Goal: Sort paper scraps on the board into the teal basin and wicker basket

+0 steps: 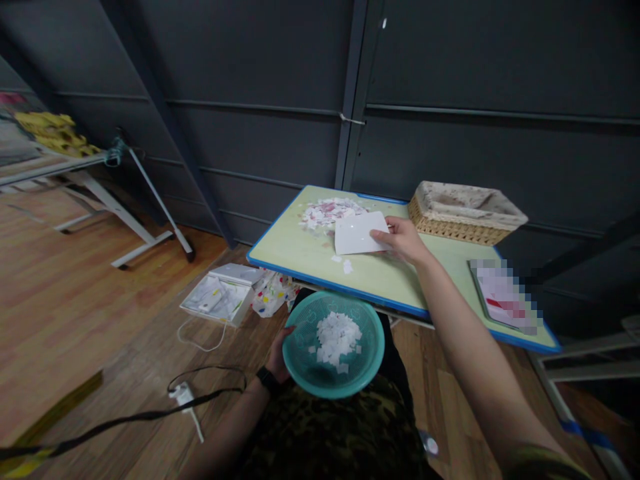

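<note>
Head view: clamping white card (pixel 357 235) in fingers of right hand (pixel 403 240) by scrap pile (pixel 325 212) on counter (pixel 280 247), beyond teal colander (pixel 304 312); fingers of left hand (pixel 279 355) gripping colander (white scraps (pixel 337 339) inside). Likely working pile; next, needs steady colander.

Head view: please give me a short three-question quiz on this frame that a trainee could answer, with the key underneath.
1. What does the right hand hold? A) a white cable, B) a white card, C) a plastic bag.
2. True or false: the teal basin, held by the left hand, has white scraps in it.
3. On the table, which is farther right in the picture: the wicker basket or the scrap pile?

Key: 1. B. 2. True. 3. The wicker basket.
</note>
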